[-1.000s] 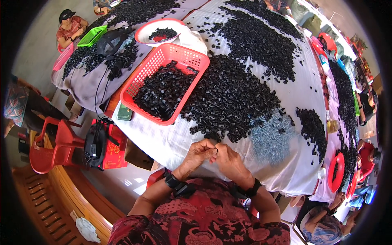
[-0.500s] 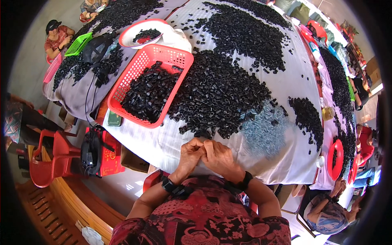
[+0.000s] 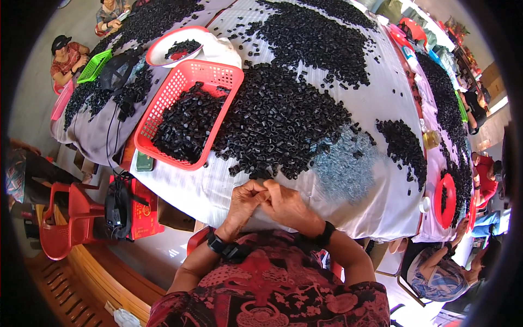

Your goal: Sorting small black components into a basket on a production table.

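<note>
My left hand (image 3: pixel 243 200) and my right hand (image 3: pixel 284 203) meet at the near edge of the table, fingertips pinched together. Whatever sits between the fingers is mostly hidden; a speck of black shows there. Just beyond them spreads a big pile of small black ring-like plastic pieces (image 3: pixel 278 117). To its right lies a heap of tiny clear bluish pieces (image 3: pixel 346 166), with a few black ones on it. On the left a red plastic basket (image 3: pixel 143 131) stands on the cloth, partly filled with more black pieces.
Behind the basket are a red-rimmed white basin (image 3: pixel 158 48) and a green basket (image 3: pixel 94 67). A dark green box (image 3: pixel 144 162) lies by the basket's near corner. At right stand a red tray (image 3: pixel 439 204) and a jar (image 3: pixel 431 139). Other people sit around; a red chair (image 3: pixel 71 218) is at left.
The view has shifted slightly, so the table things appear a little farther left. Both hands stay together, and the right-hand fingers have turned a little over the left.
</note>
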The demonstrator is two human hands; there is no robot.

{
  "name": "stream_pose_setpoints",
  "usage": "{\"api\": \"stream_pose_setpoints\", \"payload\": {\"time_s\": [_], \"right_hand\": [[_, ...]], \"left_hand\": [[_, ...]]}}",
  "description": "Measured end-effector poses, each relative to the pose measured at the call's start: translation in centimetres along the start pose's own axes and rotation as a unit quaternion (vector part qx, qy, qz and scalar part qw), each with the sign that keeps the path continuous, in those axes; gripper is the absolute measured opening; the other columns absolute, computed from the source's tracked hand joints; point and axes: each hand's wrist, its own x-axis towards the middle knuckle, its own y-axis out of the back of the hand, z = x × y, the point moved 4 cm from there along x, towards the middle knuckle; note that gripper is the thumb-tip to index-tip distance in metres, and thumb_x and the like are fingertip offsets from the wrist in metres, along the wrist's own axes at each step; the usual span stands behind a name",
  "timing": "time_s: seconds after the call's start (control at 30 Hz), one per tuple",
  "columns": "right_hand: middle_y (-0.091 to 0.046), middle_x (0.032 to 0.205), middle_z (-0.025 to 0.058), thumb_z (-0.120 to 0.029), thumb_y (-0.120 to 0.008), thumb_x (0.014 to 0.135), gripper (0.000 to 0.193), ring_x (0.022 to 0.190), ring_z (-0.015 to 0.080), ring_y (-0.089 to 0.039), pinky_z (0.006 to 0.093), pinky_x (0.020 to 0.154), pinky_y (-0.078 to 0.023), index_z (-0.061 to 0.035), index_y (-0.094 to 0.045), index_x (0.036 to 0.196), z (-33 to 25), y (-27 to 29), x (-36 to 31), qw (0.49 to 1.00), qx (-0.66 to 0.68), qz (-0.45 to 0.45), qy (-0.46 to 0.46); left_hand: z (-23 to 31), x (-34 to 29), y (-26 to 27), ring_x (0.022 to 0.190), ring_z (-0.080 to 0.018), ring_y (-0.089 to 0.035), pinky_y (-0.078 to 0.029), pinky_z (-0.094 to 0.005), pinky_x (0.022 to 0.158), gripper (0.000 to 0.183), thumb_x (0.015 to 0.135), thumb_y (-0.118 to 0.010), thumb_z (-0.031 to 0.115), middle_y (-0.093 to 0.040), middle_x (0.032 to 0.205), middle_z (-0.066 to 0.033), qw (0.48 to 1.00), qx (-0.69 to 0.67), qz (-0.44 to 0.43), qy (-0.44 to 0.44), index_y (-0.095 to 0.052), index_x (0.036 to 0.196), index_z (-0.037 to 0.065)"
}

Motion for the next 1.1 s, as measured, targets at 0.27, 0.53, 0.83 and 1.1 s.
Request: {"api": "stream_pose_setpoints", "payload": {"time_s": [0.27, 0.53, 0.83, 1.1], "right_hand": [[-0.053, 0.088, 0.0166, -0.008, -0.059, 0.082, 0.017, 0.068, 0.0328, -0.059, 0.0394, 0.056, -0.051, 0.0001, -0.051, 0.093, 3.9, 5.1, -5.1, 0.982, -0.060, -0.021, -0.176], [-0.053, 0.081, 0.0144, -0.001, -0.056, 0.081, 0.008, 0.069, 0.0334, -0.057, 0.0415, 0.058, -0.049, -0.0021, -0.052, 0.088, 5.0, 3.8, -6.8, 0.984, -0.074, -0.018, -0.159], [-0.052, 0.082, 0.0153, 0.002, -0.055, 0.080, 0.011, 0.070, 0.0351, -0.056, 0.0424, 0.058, -0.047, -0.0034, -0.052, 0.089, 4.3, 4.3, -6.1, 0.979, 0.007, 0.080, -0.189], [-0.053, 0.083, 0.0142, 0.005, -0.057, 0.073, 0.021, 0.072, 0.0312, -0.058, 0.0400, 0.060, -0.050, -0.0022, -0.057, 0.093, 4.2, 3.8, -6.2, 0.985, -0.039, 0.096, -0.135]], "left_hand": [[1.0, -0.9, 1.2, 0.058, -0.0090, -0.055, -0.045, -0.0219, 0.051, 0.011, 0.086, -0.065, 0.012, -0.061, 0.071, -0.0032, 0.998, -0.001, 0.010, 0.054, -0.060, 0.089, 0.003], [9.7, 0.2, 3.3, 0.058, -0.0054, -0.052, -0.043, -0.0198, 0.051, 0.008, 0.087, -0.065, 0.008, -0.059, 0.069, 0.0007, 0.976, 0.115, 0.111, -0.148, -0.061, 0.092, 0.003], [17.6, 1.8, 8.0, 0.073, -0.0165, -0.060, -0.049, -0.0284, 0.067, 0.022, 0.081, -0.066, 0.004, -0.062, 0.090, -0.0082, 0.763, 0.501, 0.302, -0.275, -0.062, 0.102, -0.001], [10.9, -0.4, 3.8, 0.077, -0.0275, -0.062, -0.050, -0.0340, 0.067, 0.013, 0.076, -0.065, -0.003, -0.064, 0.084, -0.0128, 0.767, 0.550, 0.153, -0.293, -0.063, 0.088, 0.000]]}}
